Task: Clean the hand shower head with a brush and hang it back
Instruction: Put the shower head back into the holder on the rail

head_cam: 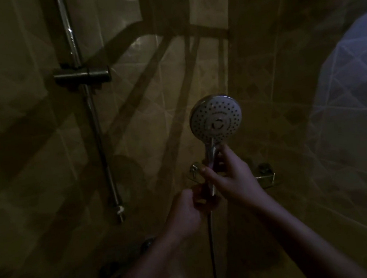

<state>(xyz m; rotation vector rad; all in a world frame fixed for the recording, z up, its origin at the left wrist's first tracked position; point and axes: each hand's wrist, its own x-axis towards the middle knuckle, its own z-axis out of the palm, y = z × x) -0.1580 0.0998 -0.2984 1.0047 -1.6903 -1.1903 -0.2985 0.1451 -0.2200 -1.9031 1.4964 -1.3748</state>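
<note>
Dimly lit, the hand shower head [216,119] is held upright to the right of the chrome slide rail [93,125], its handle pinched by the right hand [228,177]. Nearer the rail, a reddish object [200,196], too dark to identify, is gripped in the curled left hand [185,210].

The whole view is lying in deep dimness; weak warm light is coming from behind the person, brightening only the middle of the tiled wall [148,59] and glinting off the shower head [216,117] and the rail [70,37]; long soft shadows are crossing the tiles; a bluish glow [352,82] is bleeding in at right; straight lines are bowing towards the edges; the lower part is sinking into grainy, blurred darkness.
</note>
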